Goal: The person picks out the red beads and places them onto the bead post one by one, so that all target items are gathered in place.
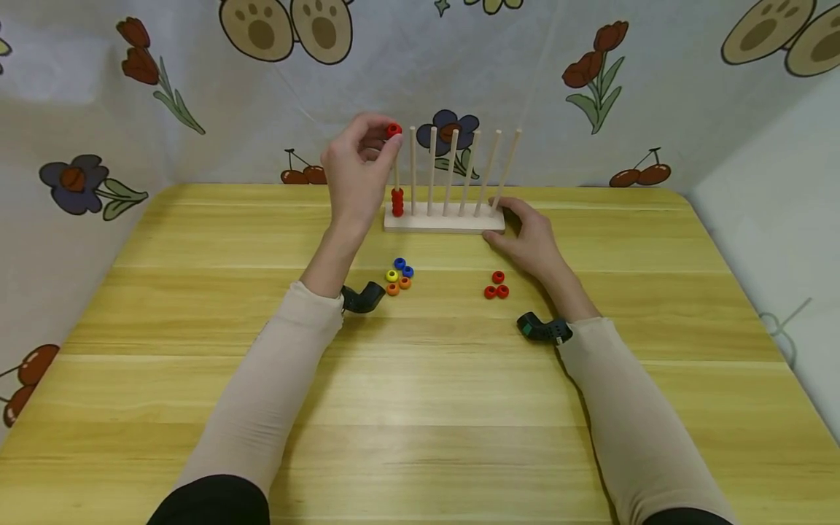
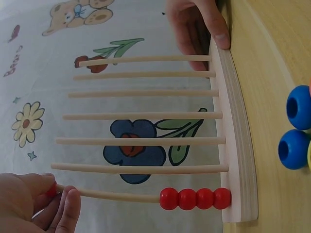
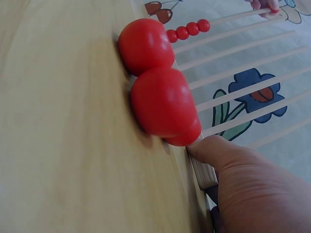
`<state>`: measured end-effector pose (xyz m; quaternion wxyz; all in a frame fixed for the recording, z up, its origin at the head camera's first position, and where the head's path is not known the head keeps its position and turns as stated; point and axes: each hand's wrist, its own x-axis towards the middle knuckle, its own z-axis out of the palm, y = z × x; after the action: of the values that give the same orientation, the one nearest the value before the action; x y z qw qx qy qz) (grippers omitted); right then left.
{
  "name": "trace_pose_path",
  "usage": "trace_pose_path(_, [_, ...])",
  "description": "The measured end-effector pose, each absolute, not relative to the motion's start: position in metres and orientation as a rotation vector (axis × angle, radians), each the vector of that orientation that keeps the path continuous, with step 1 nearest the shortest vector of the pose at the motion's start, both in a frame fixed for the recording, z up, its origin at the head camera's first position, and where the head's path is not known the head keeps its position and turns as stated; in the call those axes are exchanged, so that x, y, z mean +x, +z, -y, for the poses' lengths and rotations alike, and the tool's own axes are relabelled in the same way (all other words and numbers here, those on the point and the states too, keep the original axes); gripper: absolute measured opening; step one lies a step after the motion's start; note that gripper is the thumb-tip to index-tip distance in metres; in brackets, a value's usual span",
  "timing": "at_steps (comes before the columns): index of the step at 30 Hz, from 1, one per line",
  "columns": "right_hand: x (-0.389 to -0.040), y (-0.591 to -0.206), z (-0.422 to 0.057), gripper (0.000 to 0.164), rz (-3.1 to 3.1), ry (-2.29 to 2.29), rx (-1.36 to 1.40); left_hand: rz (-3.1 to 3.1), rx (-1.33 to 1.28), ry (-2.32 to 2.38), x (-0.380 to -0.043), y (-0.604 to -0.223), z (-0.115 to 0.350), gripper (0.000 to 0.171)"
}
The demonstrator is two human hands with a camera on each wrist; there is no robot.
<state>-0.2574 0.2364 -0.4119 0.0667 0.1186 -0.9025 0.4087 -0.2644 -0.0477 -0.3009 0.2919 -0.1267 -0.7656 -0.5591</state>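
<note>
A wooden bead rack stands upright near the back of the table, with several pegs in a row. My left hand pinches a red bead at the top of the leftmost peg; in the left wrist view the peg's tip meets that bead. Several red beads are stacked at the bottom of the same peg. At the other end, my right hand grips the base, thumb in front and fingers behind. The right wrist view shows the thumb against the base, its other fingers mostly hidden.
Between the arms, in front of the rack, lie a cluster of blue, yellow and orange beads and a group of 3 red beads. Behind the wooden table hangs a patterned cloth.
</note>
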Motion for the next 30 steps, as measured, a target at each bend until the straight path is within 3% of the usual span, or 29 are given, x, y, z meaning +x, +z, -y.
trace_pose_path(14, [-0.258, -0.414, -0.236, 0.058, 2.711, 1.237, 0.359, 2.111, -0.233, -1.319, -0.263, -0.302, 0.047, 0.029])
trace_pose_path(22, [-0.259, -0.412, -0.237, 0.059, 2.722, 1.23, 0.353, 1.912, -0.532, -1.305, -0.257, -0.303, 0.031, 0.019])
trace_pose_path(30, [-0.259, -0.412, -0.237, 0.059, 2.718, 1.226, 0.355, 2.246, -0.75, -1.326, -0.253, -0.325, 0.012, 0.011])
